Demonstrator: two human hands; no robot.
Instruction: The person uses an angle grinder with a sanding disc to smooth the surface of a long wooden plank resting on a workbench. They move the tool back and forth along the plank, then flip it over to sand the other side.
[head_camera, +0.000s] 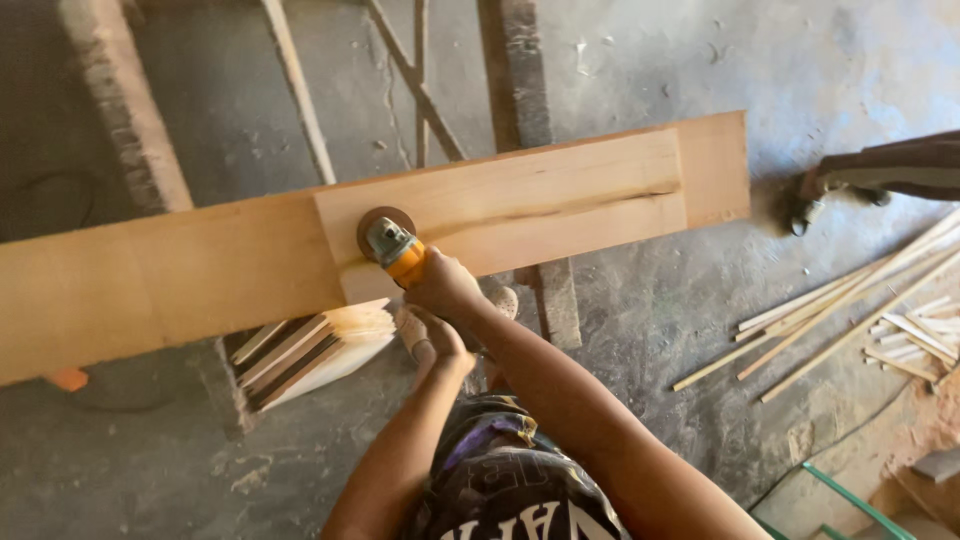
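Observation:
A long pale wooden plank (150, 275) lies across a stand, with a shorter board (540, 205) stacked on its right half. An orange and grey angle grinder (398, 250) rests its round sanding disc (385, 222) on the shorter board's left end. My right hand (445, 285) is shut around the grinder's body. My left hand (428, 338) grips the rear of the tool just below it. Both arms reach forward from the bottom of the view.
A stack of thin wooden boards (315, 350) leans under the plank. Several thin wooden strips (850, 320) lie on the concrete floor at right. Another person's foot (810, 200) stands near the plank's right end. A green metal frame (850, 500) sits at the bottom right.

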